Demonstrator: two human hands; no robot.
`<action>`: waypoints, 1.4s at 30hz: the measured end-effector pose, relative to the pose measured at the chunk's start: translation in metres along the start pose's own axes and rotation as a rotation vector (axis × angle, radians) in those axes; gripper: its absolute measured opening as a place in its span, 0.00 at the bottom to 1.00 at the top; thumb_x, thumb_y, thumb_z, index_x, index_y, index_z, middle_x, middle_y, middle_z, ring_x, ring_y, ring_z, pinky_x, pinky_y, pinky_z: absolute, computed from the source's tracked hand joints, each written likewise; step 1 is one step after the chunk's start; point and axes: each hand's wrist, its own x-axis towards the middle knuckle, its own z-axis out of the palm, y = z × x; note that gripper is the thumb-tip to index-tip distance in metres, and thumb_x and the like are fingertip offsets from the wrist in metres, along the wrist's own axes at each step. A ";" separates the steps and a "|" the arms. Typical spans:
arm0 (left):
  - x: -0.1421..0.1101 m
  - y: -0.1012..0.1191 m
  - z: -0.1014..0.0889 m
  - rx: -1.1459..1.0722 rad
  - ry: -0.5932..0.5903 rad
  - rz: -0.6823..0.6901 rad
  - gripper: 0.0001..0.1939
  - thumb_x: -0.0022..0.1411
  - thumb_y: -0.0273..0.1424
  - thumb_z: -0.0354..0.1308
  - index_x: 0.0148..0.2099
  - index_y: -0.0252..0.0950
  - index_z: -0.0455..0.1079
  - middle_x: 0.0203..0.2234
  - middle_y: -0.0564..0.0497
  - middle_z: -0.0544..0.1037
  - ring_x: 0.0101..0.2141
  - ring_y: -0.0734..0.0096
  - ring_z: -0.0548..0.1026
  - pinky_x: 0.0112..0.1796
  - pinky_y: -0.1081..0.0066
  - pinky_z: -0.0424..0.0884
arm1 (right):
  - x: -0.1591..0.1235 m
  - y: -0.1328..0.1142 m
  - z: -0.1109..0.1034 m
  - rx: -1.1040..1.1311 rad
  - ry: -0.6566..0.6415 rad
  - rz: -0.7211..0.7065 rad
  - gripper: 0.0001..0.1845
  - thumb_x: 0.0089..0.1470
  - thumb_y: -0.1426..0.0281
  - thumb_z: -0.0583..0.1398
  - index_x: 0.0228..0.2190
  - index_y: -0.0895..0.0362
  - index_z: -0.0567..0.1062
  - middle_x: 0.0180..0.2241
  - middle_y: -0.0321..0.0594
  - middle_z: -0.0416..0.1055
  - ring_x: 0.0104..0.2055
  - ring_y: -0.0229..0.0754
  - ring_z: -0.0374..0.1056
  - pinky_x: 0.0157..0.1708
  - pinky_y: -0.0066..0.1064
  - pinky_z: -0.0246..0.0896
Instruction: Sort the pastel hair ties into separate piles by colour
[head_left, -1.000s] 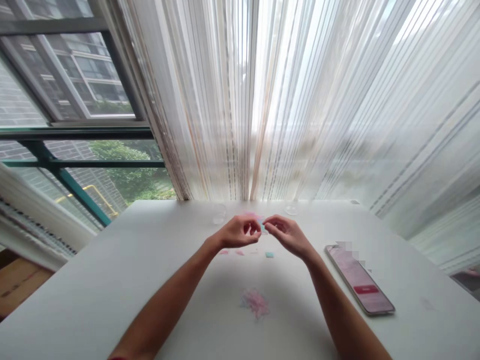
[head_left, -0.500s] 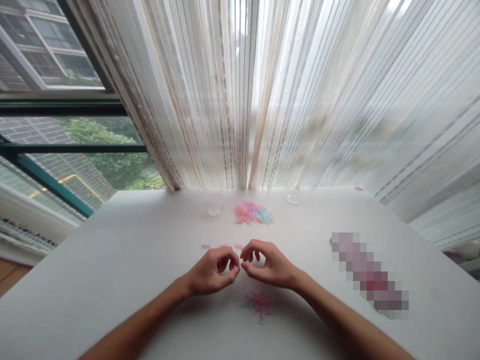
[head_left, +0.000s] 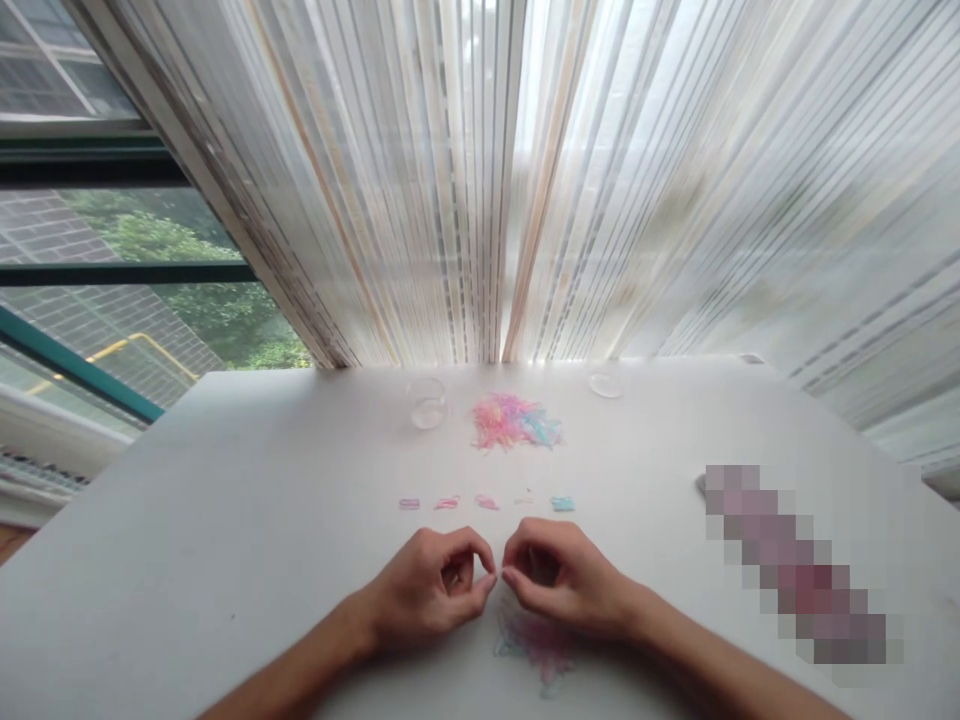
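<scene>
My left hand (head_left: 431, 592) and my right hand (head_left: 576, 582) meet over the white table, each with thumb and forefinger pinched, fingertips almost touching. Whatever lies between the fingertips is too small to make out. Partly under my right hand is a loose pile of pink and bluish bands (head_left: 541, 642), probably small rubber bands. Just beyond the hands runs a row of small groups sorted by colour: purple bands (head_left: 409, 504), pink-red bands (head_left: 448, 503), pink bands (head_left: 487, 502), very pale bands (head_left: 523, 500) and blue bands (head_left: 562, 503).
A larger mixed pile of coloured bands (head_left: 514, 420) lies toward the table's far edge. Left of it stands a clear round container (head_left: 428, 408); to the right lies a clear lid (head_left: 605, 385). A pixelated long object (head_left: 802, 575) rests at the right. Striped curtains (head_left: 465, 200) hang behind the table (head_left: 247, 500).
Both hands have come nearer to me, uncovering the pale and blue groups in the row. My right fingers have closed into a tighter pinch. The camera view has shifted slightly.
</scene>
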 end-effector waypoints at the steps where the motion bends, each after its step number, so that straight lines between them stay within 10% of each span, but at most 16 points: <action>1: 0.000 0.000 -0.001 0.009 0.003 0.007 0.02 0.62 0.27 0.58 0.38 0.34 0.70 0.14 0.63 0.60 0.16 0.82 0.56 0.21 0.80 0.55 | 0.000 0.000 0.000 -0.002 0.000 0.003 0.01 0.52 0.74 0.63 0.29 0.57 0.75 0.24 0.31 0.66 0.24 0.32 0.58 0.26 0.23 0.55; 22: -0.002 -0.013 -0.074 0.495 0.245 0.092 0.08 0.67 0.33 0.60 0.40 0.38 0.81 0.24 0.55 0.79 0.21 0.81 0.67 0.25 0.81 0.62 | 0.003 0.002 -0.002 -0.026 0.022 -0.006 0.03 0.56 0.73 0.61 0.31 0.56 0.76 0.26 0.35 0.72 0.26 0.34 0.63 0.28 0.24 0.61; 42: -0.002 -0.017 -0.075 0.584 0.225 0.020 0.10 0.67 0.35 0.60 0.43 0.41 0.82 0.28 0.54 0.82 0.24 0.77 0.72 0.29 0.79 0.65 | 0.004 0.000 -0.003 -0.063 0.014 -0.028 0.05 0.58 0.72 0.60 0.31 0.55 0.76 0.26 0.36 0.73 0.25 0.35 0.64 0.27 0.25 0.62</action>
